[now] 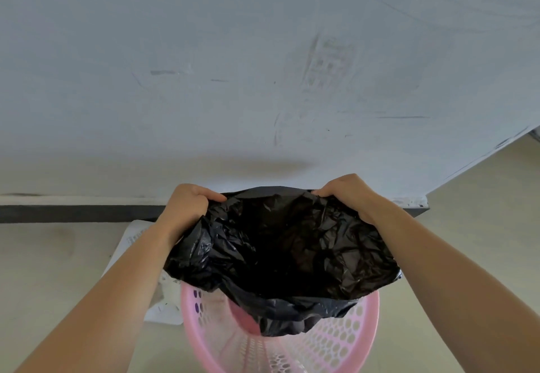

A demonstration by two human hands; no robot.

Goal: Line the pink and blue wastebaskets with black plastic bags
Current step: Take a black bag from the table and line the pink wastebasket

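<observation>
A black plastic bag (pixel 286 250) hangs with its mouth spread wide, its lower end dipping into the pink perforated wastebasket (pixel 350 337) at the bottom centre. My left hand (pixel 190 203) grips the bag's rim on the left side. My right hand (pixel 347 194) grips the rim on the right side. The bag covers the far part of the basket's rim. No blue wastebasket is in view.
A pale scuffed wall (pixel 263 66) with a dark baseboard (pixel 73 213) stands just behind the basket. A white plastic packet (pixel 163 299) lies on the beige floor left of the basket. The wall ends at a corner on the right (pixel 426 203).
</observation>
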